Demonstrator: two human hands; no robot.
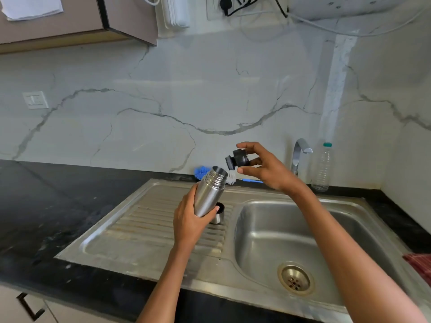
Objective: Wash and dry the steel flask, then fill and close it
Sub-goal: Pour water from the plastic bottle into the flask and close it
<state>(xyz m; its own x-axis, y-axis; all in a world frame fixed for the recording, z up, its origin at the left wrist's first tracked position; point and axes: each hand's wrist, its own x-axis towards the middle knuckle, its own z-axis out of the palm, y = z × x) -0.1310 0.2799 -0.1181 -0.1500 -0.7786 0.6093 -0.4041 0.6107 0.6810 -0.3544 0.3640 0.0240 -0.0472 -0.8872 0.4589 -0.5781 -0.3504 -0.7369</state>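
My left hand (pixel 189 220) grips the lower body of the steel flask (pixel 210 191), which tilts to the right above the ribbed drainboard with its threaded mouth uncovered. A little up and right of that mouth, my right hand (pixel 263 166) pinches the black stopper (pixel 238 159) between thumb and fingers, clear of the flask. The flask's steel cup lid (pixel 218 215) stands on the drainboard just behind my left fingers, partly hidden.
The steel sink (pixel 345 220) has a basin at right with a drain (pixel 295 277) and a tap (pixel 299 155) behind it. A clear plastic bottle (pixel 323 167) stands by the tap. A blue-and-white bottle brush (pixel 231 178) lies behind the flask. A red cloth (pixel 419 264) lies at far right.
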